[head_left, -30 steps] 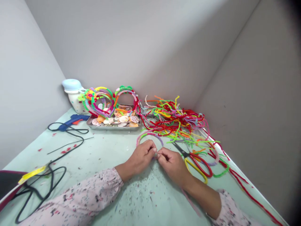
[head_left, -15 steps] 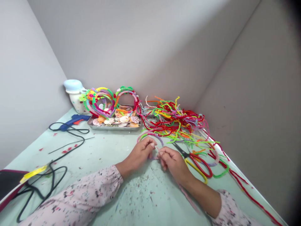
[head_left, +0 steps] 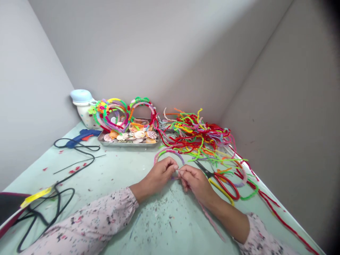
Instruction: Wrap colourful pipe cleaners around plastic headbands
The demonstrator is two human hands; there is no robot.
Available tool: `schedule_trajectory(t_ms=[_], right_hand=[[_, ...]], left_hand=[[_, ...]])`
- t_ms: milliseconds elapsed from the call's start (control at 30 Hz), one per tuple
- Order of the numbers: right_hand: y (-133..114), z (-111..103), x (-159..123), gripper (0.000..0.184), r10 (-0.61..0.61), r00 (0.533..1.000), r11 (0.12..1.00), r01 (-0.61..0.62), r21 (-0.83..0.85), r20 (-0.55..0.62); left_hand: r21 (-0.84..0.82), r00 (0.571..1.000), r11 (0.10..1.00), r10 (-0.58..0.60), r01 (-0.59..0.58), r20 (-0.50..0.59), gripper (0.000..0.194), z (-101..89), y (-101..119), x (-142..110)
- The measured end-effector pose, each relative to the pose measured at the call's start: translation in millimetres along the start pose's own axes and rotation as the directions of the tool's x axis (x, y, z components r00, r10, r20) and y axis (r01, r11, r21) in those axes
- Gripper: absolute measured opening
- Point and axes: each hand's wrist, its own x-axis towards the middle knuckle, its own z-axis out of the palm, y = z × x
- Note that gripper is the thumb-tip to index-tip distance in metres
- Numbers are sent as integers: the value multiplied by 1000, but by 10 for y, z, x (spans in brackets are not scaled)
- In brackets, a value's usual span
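Note:
My left hand (head_left: 162, 175) and my right hand (head_left: 195, 182) meet at the lower end of a hairband (head_left: 168, 153) wrapped in pink and purple pipe cleaner. Its arc rises above my fingers, lying low over the table. Both hands pinch the band where it is wrapped, and my fingers hide that part. A pink pipe cleaner (head_left: 209, 221) trails from my right hand down past the wrist. Scissors with red and yellow handles (head_left: 223, 186) lie just right of my right hand, untouched.
A tangled heap of colourful pipe cleaners (head_left: 196, 136) spreads behind the scissors. Further back stand decorated hairbands (head_left: 114, 115) on a metal tray of shells (head_left: 129, 141), a white jar (head_left: 83, 108) and a blue glue gun (head_left: 82, 136). Black cables (head_left: 63, 193) lie at left.
My hands have drawn closer together at the band's lower end, with my fingertips now almost touching. The pink strand hangs nearer my right forearm.

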Motion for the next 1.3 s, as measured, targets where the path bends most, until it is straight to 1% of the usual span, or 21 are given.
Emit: schedule_trajectory(t_ms=[133, 233, 300, 367, 433, 467, 500, 533, 567, 600, 633, 667, 700, 733, 767, 833, 867, 933, 1000, 1100, 1300], right_hand=[[-9, 19, -22, 17, -43, 998, 986, 36, -165, -37], [-18, 31, -39, 19, -137, 989, 929, 107, -355, -63], [-23, 30, -47, 21, -255, 966, 832, 193, -520, -50], [-23, 23, -53, 21, -363, 932, 695, 277, -664, 9], [-18, 17, -63, 21, -428, 901, 563, 331, -758, 75], [-16, 17, -71, 22, -446, 890, 516, 344, -785, 97], [-14, 20, -81, 22, -455, 884, 492, 350, -797, 107], [-12, 26, -93, 22, -452, 887, 502, 346, -793, 101], [-11, 36, -105, 21, -432, 898, 548, 333, -767, 82], [-9, 47, -116, 20, -389, 920, 630, 307, -714, 52], [-6, 58, -123, 20, -326, 945, 731, 265, -628, 20], [-1, 68, -126, 20, -247, 969, 833, 212, -511, -2], [5, 75, -123, 21, -171, 985, 914, 154, -375, -12], [12, 79, -114, 21, -111, 994, 966, 105, -236, -11], [19, 77, -99, 22, -65, 998, 992, 64, -105, -3], [30, 64, -63, 24, -4, 1000, 996, 2, 90, 20], [34, 54, -46, 26, 20, 999, 988, -25, 151, 34], [38, 34, -21, 27, 57, 997, 974, -68, 216, 57], [40, 22, -11, 28, 75, 994, 967, -90, 237, 73], [50, 19, -14, 28, 74, 993, 964, -94, 248, 91], [66, 28, -16, 20, 50, 997, 977, -59, 203, 53]], left_hand=[[72, 1000, 997, 5, -3, -19, 23, 2, -2, 1], [117, 999, 993, 4, 1, -44, 22, 9, -7, -2], [148, 998, 989, -1, 10, -57, 22, 15, -4, -5], [161, 998, 987, -5, 15, -64, 22, 23, -1, -8], [159, 998, 987, -6, 16, -66, 23, 27, -3, -8], [153, 998, 988, -7, 17, -64, 23, 26, -7, -7], [144, 998, 989, -8, 17, -62, 23, 22, -13, -4], [128, 998, 992, -11, 18, -59, 23, 15, -19, -1], [104, 998, 994, -13, 19, -57, 24, 4, -25, 3], [65, 998, 998, -15, 19, -58, 26, -10, -30, 7], [18, 998, 1000, -17, 18, -56, 27, -25, -32, 11], [-42, 998, 999, -17, 15, -55, 29, -39, -32, 14], [-96, 999, 995, -10, 7, -34, 30, -51, -30, 16], [-148, 1000, 989, 0, -1, -10, 29, -60, -26, 17], [-193, 1000, 981, 11, -7, 18, 30, -65, -21, 18], [-246, 998, 969, 39, -26, 51, 32, -69, -15, 18], [-257, 997, 966, 49, -34, 53, 31, -70, -14, 19], [-267, 999, 963, 47, -38, 27, 28, -77, -14, 25], [-279, 1000, 960, 5, -8, -10, 29, -91, -14, 34], [-283, 998, 958, -56, 44, -33, 30, -112, -6, 45], [-260, 997, 964, -67, 56, -34, 29, -117, 20, 44]])
